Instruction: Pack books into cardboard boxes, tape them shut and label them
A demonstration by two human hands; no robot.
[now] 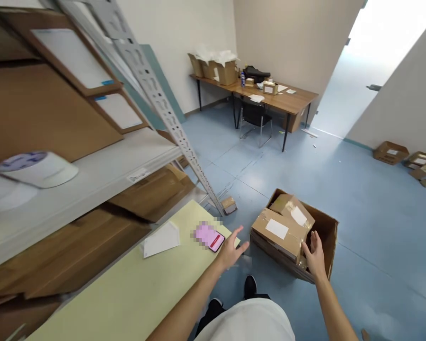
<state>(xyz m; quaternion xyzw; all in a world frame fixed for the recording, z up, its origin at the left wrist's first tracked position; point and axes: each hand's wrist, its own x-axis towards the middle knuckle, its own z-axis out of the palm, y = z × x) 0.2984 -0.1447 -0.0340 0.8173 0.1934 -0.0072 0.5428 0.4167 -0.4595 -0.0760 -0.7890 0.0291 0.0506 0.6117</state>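
My left hand [232, 250] hovers open, fingers spread, past the end of a pale yellow table [128, 293], close to a phone with a red case [213, 238] that lies on the table's corner. My right hand [315, 255] is open too, fingers up, just beside a taped parcel with a white label [277, 234]. That parcel lies in a large open cardboard box [329, 232] on the blue floor, along with a second smaller parcel [291, 210]. Neither hand holds anything.
A white folded paper [161, 240] lies on the yellow table. A metal shelf rack [152, 90] with flat cartons and tape rolls [39, 168] stands at left. A small box [229, 205] sits at its foot. Further off are a wooden desk [298, 99], a chair [255, 116], and boxes along the right wall [390, 152].
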